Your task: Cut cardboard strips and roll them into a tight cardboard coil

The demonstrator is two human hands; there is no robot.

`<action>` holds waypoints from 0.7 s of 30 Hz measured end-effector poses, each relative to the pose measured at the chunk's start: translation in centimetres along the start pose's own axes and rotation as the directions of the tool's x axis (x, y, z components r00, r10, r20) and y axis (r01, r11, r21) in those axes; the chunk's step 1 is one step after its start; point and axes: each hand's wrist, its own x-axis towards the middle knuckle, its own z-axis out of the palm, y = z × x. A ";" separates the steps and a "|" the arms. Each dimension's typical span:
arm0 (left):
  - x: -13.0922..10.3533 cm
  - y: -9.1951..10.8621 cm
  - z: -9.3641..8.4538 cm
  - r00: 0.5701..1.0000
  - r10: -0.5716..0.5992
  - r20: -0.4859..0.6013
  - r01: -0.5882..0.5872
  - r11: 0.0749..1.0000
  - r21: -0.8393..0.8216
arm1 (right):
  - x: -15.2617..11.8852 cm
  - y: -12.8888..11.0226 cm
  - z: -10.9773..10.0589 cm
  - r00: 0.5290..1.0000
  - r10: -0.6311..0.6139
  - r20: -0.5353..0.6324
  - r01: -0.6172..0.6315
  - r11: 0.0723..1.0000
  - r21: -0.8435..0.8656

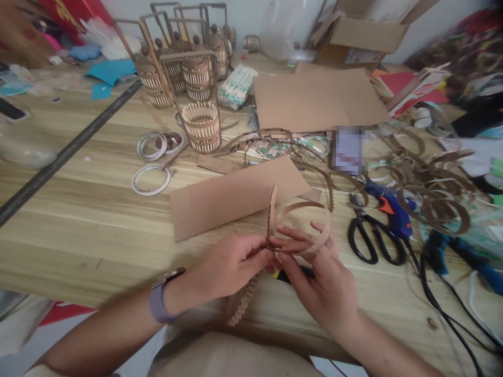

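A thin cardboard strip (271, 212), bent partly into a ring, stands above the table's front part between my hands. My left hand (239, 262), with a watch on its wrist, pinches the strip near its lower bend. Around the curved part are the fingers of my right hand (320, 272), its thumb and fingertips meeting the strip close to the left fingertips. Below my left hand hangs a corrugated strip (242, 303). A flat cardboard piece (228, 196) lies just beyond the hands. Something black and yellow is partly hidden under my right hand.
Black-handled scissors (363, 241), a blue glue gun (393, 209) and cables lie at the right, near cardboard rings (448, 207). Tape rolls (151, 179) and a slatted basket (201, 128) stand left of centre. Behind are several handled lantern-like pieces (196, 78) and a cardboard sheet (314, 99).
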 end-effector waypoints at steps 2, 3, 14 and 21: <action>0.0 0.0 0.0 1.000 -0.013 0.018 0.014 1.000 -0.009 | 0.1 -0.1 -0.2 1.000 0.024 -0.009 -0.023 1.000 0.009; -0.1 0.0 0.1 0.999 -0.025 0.024 0.025 1.000 -0.013 | 0.2 -0.1 -0.3 0.999 0.041 -0.015 -0.041 0.999 0.022; 0.3 -0.2 -0.1 1.000 -0.020 -0.024 0.020 1.000 -0.018 | -0.1 -0.2 0.2 1.000 -0.011 -0.020 0.012 0.999 0.040; 0.2 -0.2 0.0 1.000 -0.018 -0.021 0.018 1.000 -0.013 | -0.1 0.1 0.4 1.000 -0.008 0.024 0.008 1.000 -0.008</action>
